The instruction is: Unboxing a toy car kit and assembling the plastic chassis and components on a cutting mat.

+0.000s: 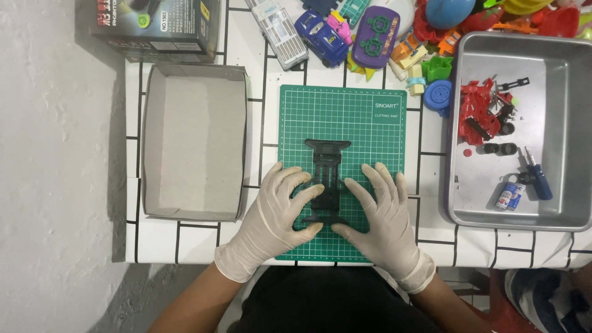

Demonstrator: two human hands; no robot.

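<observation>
A black plastic toy car chassis [327, 161] lies lengthwise on a green cutting mat [364, 123] at the table's front. My left hand [274, 213], in a pale latex glove, rests flat on the mat with fingers spread, its fingertips touching the chassis's near left side. My right hand [382, 216], gloved the same way, lies flat on the other side, thumb at the chassis's near end. Neither hand grips anything.
An empty cardboard box lid [194, 142] sits left of the mat. A metal tray [555, 68] on the right holds red car parts, black wheels, a small screwdriver [535, 176] and a battery. Colourful toys [370, 37] and a printed box [154, 24] crowd the back.
</observation>
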